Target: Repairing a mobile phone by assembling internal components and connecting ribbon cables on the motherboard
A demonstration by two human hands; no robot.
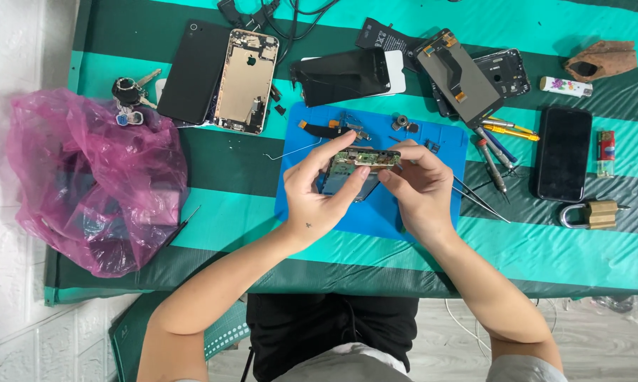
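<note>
Both forearms reaching up from the near table edge, elbows wide, wrists bent inward. Left hand (pixel 319 187) gripping an opened phone frame (pixel 358 166) from the left, raised on edge over the blue mat (pixel 375 212). Right hand (pixel 414 187) pinching tweezers (pixel 481 198) against the frame's right end (tips hidden). Further back: loose phone parts (pixel 336 127), screwdrivers (pixel 492 159), a gold phone housing (pixel 246 81).

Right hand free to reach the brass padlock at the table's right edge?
Probably not at once: the right hand is pinching tweezers against the opened phone frame. The path to the brass padlock looks unobstructed.
</note>
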